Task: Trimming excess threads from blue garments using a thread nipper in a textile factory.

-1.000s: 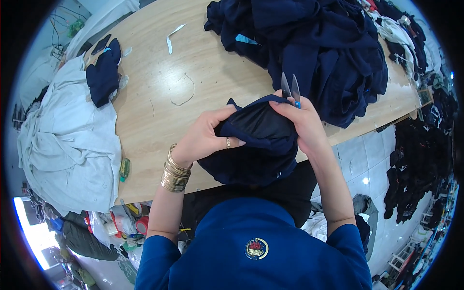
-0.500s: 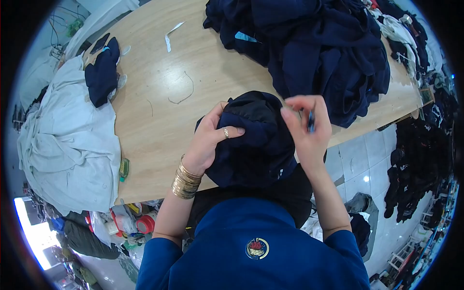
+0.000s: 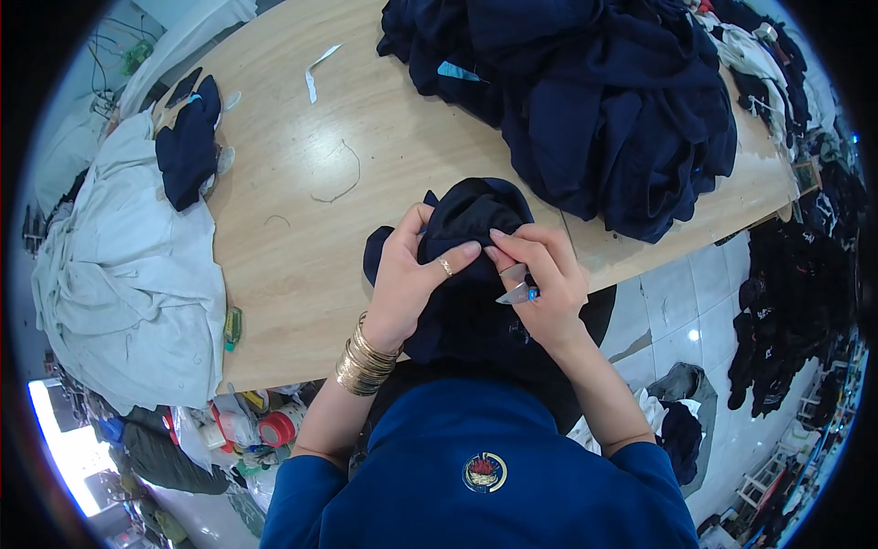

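A dark navy garment (image 3: 466, 274) is bunched at the near edge of a wooden table (image 3: 302, 229). My left hand (image 3: 407, 279), with a ring and gold bangles at the wrist, grips its folded cloth from the left. My right hand (image 3: 540, 284) pinches the same fold from the right and holds a small pair of thread snips (image 3: 517, 291) with a blue tip, blades lying against the cloth. The two thumbs almost touch over the fold.
A big heap of navy garments (image 3: 594, 101) covers the table's far right. A pale grey cloth pile (image 3: 128, 274) with a small navy piece (image 3: 187, 146) lies at the left. Loose threads (image 3: 338, 183) and a white strip (image 3: 315, 73) lie on the wood. Dark clothes (image 3: 786, 302) crowd the tiled floor at right.
The garment has been turned and gathered closer to me. My right hand came down from the far edge of the cloth, and both hands now pinch one fold together.
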`<state>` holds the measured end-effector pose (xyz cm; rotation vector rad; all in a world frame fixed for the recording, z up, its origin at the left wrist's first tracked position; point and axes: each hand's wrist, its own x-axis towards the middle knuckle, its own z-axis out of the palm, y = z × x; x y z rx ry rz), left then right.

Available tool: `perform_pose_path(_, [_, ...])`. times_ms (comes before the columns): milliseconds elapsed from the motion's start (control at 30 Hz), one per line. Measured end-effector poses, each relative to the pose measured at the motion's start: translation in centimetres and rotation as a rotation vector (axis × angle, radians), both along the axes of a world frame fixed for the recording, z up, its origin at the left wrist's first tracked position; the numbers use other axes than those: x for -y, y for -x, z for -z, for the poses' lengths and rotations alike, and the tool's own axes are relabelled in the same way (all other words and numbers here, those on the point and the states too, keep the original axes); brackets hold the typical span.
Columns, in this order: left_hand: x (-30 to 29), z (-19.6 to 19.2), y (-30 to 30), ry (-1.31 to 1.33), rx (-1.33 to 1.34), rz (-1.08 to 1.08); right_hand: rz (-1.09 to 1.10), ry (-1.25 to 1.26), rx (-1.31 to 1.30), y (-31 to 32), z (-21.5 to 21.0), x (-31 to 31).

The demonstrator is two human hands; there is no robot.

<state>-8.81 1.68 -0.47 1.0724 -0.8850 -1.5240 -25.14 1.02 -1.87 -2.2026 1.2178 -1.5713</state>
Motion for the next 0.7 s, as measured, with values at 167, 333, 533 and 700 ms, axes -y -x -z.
perform_pose_path(167, [0.3, 0.9, -0.3, 0.205, 0.316, -0.017, -0.09, -0.309, 0.155, 0.8, -0.8, 0.3])
perform_pose_path(333, [0.3, 0.0, 0.1, 0.244, 0.394, -0.049, -0.255, -1.184, 0.695, 3.0, -2.7, 1.1])
perform_pose_path(533, [0.2, -1.6, 0.4, 0.537, 0.771, -0.104, -0.272, -1.134, 0.724, 3.0, -2.8, 1.0])
perform_pose_path(700, [1.0, -1.7, 1.2, 0.778, 1.083, -0.031, -0.358, -1.186, 0.779, 3.3, -3.2, 1.2])
